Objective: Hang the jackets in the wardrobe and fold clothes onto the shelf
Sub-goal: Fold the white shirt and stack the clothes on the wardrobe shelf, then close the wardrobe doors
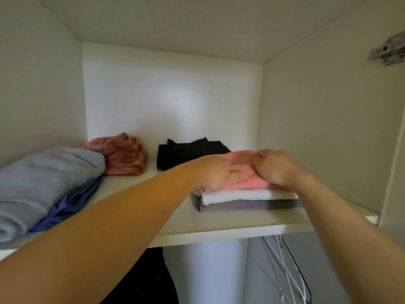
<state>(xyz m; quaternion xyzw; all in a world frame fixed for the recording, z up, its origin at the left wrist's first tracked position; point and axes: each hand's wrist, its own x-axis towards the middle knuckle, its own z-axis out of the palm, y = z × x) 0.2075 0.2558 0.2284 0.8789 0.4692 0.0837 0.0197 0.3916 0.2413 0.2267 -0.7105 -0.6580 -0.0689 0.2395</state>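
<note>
Reaching forward in the head view, both your arms stretch over the shelf (197, 224). Your left hand (215, 172) and right hand (274, 167) curl around the folded pink garment (252, 183), which rests atop a white-and-grey stack (241, 197) at the right. Folding looks well along; bare hangers (285, 270) below suggest jackets remain.

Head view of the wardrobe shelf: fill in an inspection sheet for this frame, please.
Surface: white shelf carrying folded clothes.
Job's things: pink garment tops a stack over white garment and grey garment; black garment behind; grey-blue pile, blue cloth and dusty-pink bundle at left.
Clutter: nothing seen.
Grippers: left hand and right hand both grip the pink garment.
Cables: nothing seen.
Surroundings: wire hangers and a dark hanging garment below the shelf; door hinge upper right.
</note>
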